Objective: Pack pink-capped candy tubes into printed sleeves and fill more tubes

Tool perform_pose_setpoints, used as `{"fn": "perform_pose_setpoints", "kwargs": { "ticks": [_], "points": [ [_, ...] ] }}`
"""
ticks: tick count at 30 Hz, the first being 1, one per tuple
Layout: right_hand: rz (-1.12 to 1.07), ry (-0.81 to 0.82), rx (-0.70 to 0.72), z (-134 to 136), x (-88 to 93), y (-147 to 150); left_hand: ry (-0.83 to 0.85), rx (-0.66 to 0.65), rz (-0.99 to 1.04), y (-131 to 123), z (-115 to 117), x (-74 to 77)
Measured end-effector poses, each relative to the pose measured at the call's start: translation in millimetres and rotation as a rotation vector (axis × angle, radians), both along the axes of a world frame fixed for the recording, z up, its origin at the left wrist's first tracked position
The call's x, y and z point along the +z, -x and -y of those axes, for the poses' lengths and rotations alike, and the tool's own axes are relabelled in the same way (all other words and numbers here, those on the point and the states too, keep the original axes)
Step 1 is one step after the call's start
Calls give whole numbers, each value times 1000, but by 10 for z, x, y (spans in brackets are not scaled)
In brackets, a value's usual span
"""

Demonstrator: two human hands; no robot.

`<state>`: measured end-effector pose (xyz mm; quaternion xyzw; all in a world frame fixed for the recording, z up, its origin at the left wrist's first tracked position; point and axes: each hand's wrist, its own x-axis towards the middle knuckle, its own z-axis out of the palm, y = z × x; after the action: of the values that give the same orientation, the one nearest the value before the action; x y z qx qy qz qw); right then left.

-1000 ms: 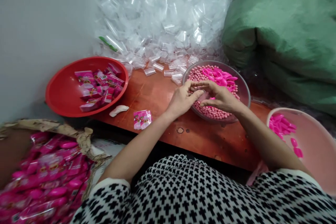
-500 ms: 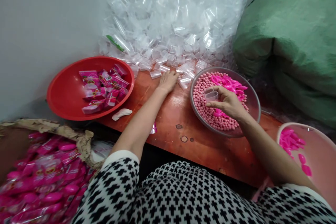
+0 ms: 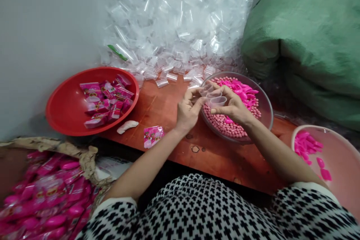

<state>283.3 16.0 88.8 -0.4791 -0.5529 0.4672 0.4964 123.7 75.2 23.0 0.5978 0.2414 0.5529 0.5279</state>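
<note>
My left hand pinches a small clear plastic tube over the left rim of a grey bowl. Close beside it, my right hand is closed around more clear tubes, one with its oval mouth facing up. The fingers of both hands nearly meet, and they partly hide the tubes. Below them the bowl holds pink round beads, likely candy, and a heap of bright pink plastic pieces.
A large pile of clear tubes lies at the back. At left stands a red bowl with pink packets, above a box of pink packaged items. Printed pink cards lie on the table. Rightward are a pink basin and a green sack.
My left hand has come from the tube pile at the back to the bowl, bringing a clear tube beside my right hand. The pink cards, earlier behind my left forearm, now show.
</note>
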Motion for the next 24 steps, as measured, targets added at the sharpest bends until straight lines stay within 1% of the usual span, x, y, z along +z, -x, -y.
{"fn": "perform_pose_setpoints", "kwargs": {
  "ticks": [2, 4, 5, 6, 8, 9, 10, 11, 13, 14, 16, 17, 19, 20, 22, 24],
  "points": [
    [-31, 64, -49, 65, -38, -17, -35, -9, -57, -15, 79, 66],
    [-36, 128, -116, 117, -80, -58, -156, -10, -164, 45, -5, 79],
    [-33, 152, -146, 131, -97, -81, -209, 9, -215, 88, -106, 63],
    [-32, 166, -169, 136, -109, -102, -244, 54, -254, 127, -240, 31],
    [-38, 182, -201, 119, -118, -130, -169, 195, -355, 164, -563, -65],
    [-47, 184, -217, 102, -118, -137, -147, 273, -446, 153, -725, -121],
    [-60, 187, -230, 83, -117, -141, -156, 294, -585, 123, -870, -177],
    [-72, 187, -242, 66, -115, -142, -175, 268, -738, 77, -989, -226],
    [-66, 199, -251, 46, -120, -143, -269, 161, -987, -38, -1133, -297],
    [-48, 210, -244, 44, -126, -146, -314, 97, -1077, -93, -1161, -318],
    [-9, 226, -225, 55, -145, -156, -380, 1, -1167, -173, -1165, -338],
    [4, 227, -218, 62, -155, -163, -391, -20, -1170, -190, -1153, -342],
    [8, 213, -217, 72, -168, -174, -370, -3, -1081, -175, -1119, -345],
    [2, 206, -221, 72, -170, -175, -327, 32, -991, -149, -1095, -345],
    [-16, 206, -224, 59, -158, -162, -187, 121, -749, -75, -1015, -334],
    [-31, 198, -207, 39, -126, -126, -51, 168, -496, -3, -870, -301]
  ]
}}
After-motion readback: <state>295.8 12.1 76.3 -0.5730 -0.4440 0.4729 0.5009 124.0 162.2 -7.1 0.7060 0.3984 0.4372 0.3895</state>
